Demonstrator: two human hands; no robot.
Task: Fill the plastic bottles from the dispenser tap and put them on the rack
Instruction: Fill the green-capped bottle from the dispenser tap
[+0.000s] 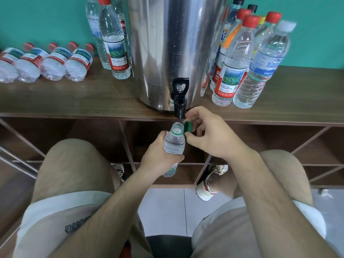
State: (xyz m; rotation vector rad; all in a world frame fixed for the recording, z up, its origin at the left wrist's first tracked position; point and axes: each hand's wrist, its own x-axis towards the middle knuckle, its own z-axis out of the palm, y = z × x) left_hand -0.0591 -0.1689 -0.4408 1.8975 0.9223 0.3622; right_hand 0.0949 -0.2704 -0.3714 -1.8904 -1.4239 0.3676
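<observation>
My left hand (160,157) grips a small clear plastic bottle (175,142) upright around its middle, its open mouth just below the black tap (179,98) of the steel dispenser (173,49). The bottle looks filled nearly to the neck. My right hand (208,135) pinches the bottle's green cap (188,127) right beside the mouth, tilted and off the thread. No water runs from the tap.
Several red-capped bottles (55,62) lie on the wooden shelf top (83,97) at the left. Upright bottles stand left (116,45) and right (242,58) of the dispenser. Open wooden rack compartments (93,138) sit below the shelf edge, between my knees.
</observation>
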